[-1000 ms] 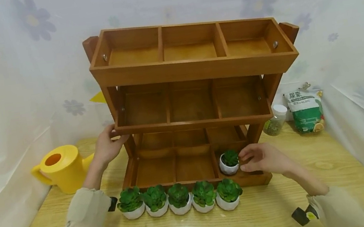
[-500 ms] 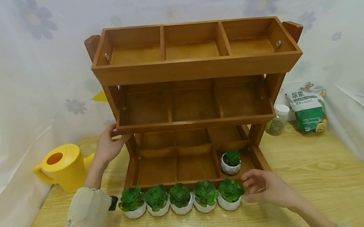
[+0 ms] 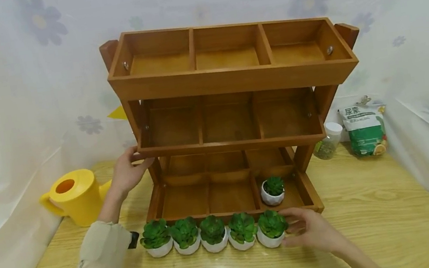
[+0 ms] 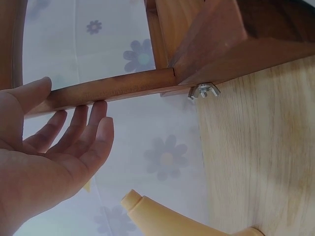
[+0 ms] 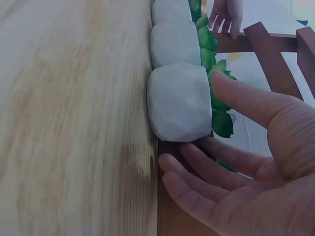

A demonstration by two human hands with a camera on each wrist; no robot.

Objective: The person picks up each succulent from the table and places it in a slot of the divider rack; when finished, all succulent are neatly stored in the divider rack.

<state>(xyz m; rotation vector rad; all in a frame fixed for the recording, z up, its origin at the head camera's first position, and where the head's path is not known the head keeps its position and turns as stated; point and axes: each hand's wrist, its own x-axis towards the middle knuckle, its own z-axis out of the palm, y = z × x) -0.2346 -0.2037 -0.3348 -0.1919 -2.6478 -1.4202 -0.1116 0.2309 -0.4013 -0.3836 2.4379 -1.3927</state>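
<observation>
My left hand [image 3: 128, 170] holds the left side of a brown three-tier wooden plant stand [image 3: 232, 81]. In the left wrist view its thumb lies above a wooden bar [image 4: 118, 87] and its fingertips press from below. My right hand [image 3: 310, 231] is at the right end of a row of several potted succulents on the table, beside the last potted succulent [image 3: 271, 234]. In the right wrist view the thumb overlaps its leaves, and the loosely bent fingers lie close by the white faceted pot [image 5: 179, 103]. Another potted succulent [image 3: 273, 192] stands in the bottom tier's right compartment.
A yellow watering can [image 3: 77, 201] stands left of the stand. Behind it to the right are a clear jar [image 3: 327, 143] with a white lid and a green-and-white bag [image 3: 364, 131]. White flowered sheeting surrounds the wooden table [image 3: 374, 217].
My right hand has left the succulent in the bottom tier and come down toward me to the rightmost succulent of the row. The left hand keeps its hold on the stand.
</observation>
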